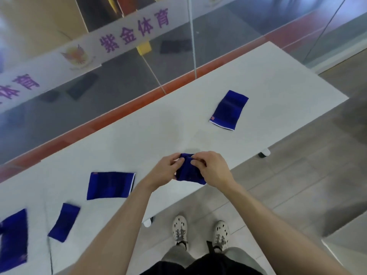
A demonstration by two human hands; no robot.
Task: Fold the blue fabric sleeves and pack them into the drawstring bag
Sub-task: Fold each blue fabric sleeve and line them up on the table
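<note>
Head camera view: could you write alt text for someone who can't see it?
Two bare hands, left hand and right hand, fold a blue sleeve above a white table. Four more blue pieces lie flat around it.

Item count — blue fabric sleeves, five in all: one bunched between the left hand (165,168) and right hand (213,168), namely the held sleeve (188,176); four flat on the white table (268,76) — far sleeve (229,110), middle sleeve (110,185), small sleeve (64,222), edge sleeve (13,238); hands, two; shoes, two
</note>
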